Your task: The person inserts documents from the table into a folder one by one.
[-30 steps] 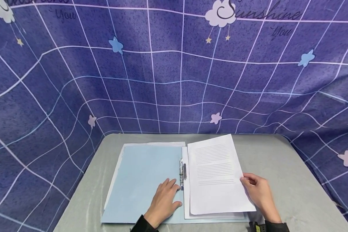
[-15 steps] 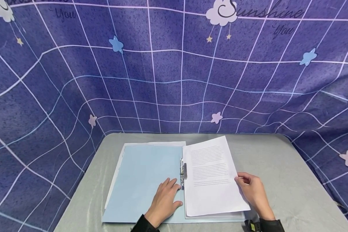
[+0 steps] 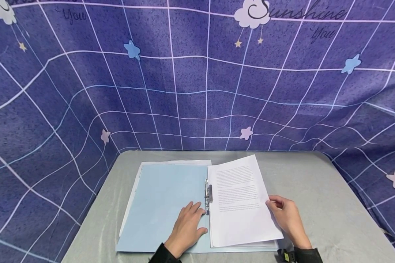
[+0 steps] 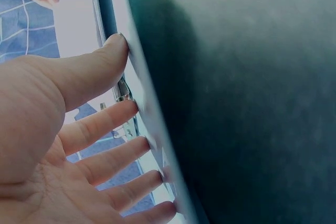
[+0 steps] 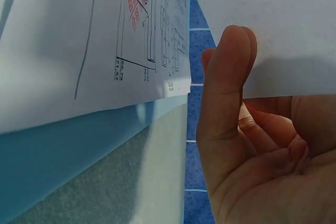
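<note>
A light blue folder (image 3: 161,201) lies spread open, with a metal lever clip (image 3: 207,195) along its spine. My left hand (image 3: 186,227) rests on the folder's left cover, fingers spread and fingertips close to the clip. In the left wrist view its fingertips (image 4: 140,144) meet the cover's surface. On the right, a printed white sheet (image 3: 235,226) lies at a slant over the other papers. My right hand (image 3: 289,217) pinches this sheet's right edge between thumb and fingers. Seen from the right wrist, the held sheet (image 5: 294,30) is lifted above a drawing sheet (image 5: 100,51) with red marks.
A grey table (image 3: 322,204) carries the folder. White paper (image 3: 131,197) shows from under the left cover's outer edge. A purple patterned cloth (image 3: 191,80) hangs behind the table and along its sides.
My right hand has moved left with the sheet, whose left edge now lies close to the clip. Most of this came in the first half second. My left hand has stayed in place.
</note>
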Demonstrator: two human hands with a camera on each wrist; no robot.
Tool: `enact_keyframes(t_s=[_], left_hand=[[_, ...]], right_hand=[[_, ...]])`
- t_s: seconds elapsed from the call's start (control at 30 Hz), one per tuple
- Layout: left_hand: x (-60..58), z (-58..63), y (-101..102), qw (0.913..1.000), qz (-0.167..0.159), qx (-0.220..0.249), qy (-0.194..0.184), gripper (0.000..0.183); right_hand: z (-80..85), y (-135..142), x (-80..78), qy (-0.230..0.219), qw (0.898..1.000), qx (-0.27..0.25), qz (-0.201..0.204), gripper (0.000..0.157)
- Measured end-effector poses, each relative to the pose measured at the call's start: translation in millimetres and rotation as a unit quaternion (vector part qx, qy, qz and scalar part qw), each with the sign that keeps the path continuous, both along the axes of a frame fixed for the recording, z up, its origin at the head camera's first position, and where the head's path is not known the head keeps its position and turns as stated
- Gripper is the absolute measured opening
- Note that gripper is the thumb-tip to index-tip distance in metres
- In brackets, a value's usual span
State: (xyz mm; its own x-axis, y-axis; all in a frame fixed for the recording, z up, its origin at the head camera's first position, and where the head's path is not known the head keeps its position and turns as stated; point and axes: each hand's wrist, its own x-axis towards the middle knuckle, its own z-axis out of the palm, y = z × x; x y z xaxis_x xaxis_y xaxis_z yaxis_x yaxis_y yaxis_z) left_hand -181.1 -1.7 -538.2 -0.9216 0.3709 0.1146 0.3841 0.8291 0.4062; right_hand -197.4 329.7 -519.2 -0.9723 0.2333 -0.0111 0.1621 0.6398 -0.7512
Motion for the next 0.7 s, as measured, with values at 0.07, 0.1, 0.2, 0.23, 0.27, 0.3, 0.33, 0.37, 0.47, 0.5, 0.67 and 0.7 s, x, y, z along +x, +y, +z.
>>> enact_keyframes(t_s=[0.07,0.1,0.2,0.23,0.27,0.3,0.33,0.37,0.47,0.5,0.67,0.7], left_hand=[[-0.2,0.0,0.1,1.0000,0.001,0.000,0.000,0.048],[-0.3,0.0,0.2,1.0000,0.001,0.001,-0.001,0.048],[-0.5,-0.1,0.5,1.0000,0.002,0.004,-0.003,0.048],[-0.5,-0.1,0.5,1.0000,0.002,0.005,-0.003,0.048],[-0.4,-0.2,0.4,1.0000,0.002,0.006,-0.003,0.048],[-0.4,-0.3,0.4,1.0000,0.001,0.006,-0.002,0.048],[-0.4,-0.4,0.3,1.0000,0.001,0.006,-0.001,0.048],[-0.2,-0.4,0.4,1.0000,0.002,0.006,-0.001,0.048],[0.7,-0.5,0.5,1.0000,0.002,0.006,0.000,0.048],[0.9,-0.5,0.5,1.0000,0.001,0.006,0.001,0.048],[1.1,-0.1,0.2,1.0000,-0.003,0.004,0.004,0.048],[1.0,0.0,0.2,1.0000,-0.004,0.003,0.003,0.048]], right_hand=[[-0.4,-0.1,-0.1,-0.002,1.000,-0.001,0.000,0.026],[-0.6,-0.2,-0.1,-0.003,1.000,-0.001,0.000,0.026],[-1.0,-0.4,0.1,-0.011,1.000,-0.004,0.000,0.027],[-1.1,-0.6,0.1,-0.014,1.000,-0.004,0.001,0.027],[-1.3,-0.8,0.1,-0.017,1.000,-0.004,0.001,0.028],[-1.5,-0.9,0.0,-0.019,1.000,-0.004,0.001,0.028],[-1.8,-1.0,0.0,-0.021,1.000,-0.003,0.001,0.029],[-2.1,-1.1,-0.1,-0.022,1.000,-0.002,0.001,0.029],[-3.4,-1.1,-1.0,-0.020,1.000,0.002,0.003,0.029],[-3.8,-1.0,-1.2,-0.019,1.000,0.004,0.005,0.029],[-4.2,0.2,-0.3,-0.014,1.000,0.016,0.015,0.030],[-3.8,0.6,0.3,-0.015,1.000,0.021,0.016,0.030]])
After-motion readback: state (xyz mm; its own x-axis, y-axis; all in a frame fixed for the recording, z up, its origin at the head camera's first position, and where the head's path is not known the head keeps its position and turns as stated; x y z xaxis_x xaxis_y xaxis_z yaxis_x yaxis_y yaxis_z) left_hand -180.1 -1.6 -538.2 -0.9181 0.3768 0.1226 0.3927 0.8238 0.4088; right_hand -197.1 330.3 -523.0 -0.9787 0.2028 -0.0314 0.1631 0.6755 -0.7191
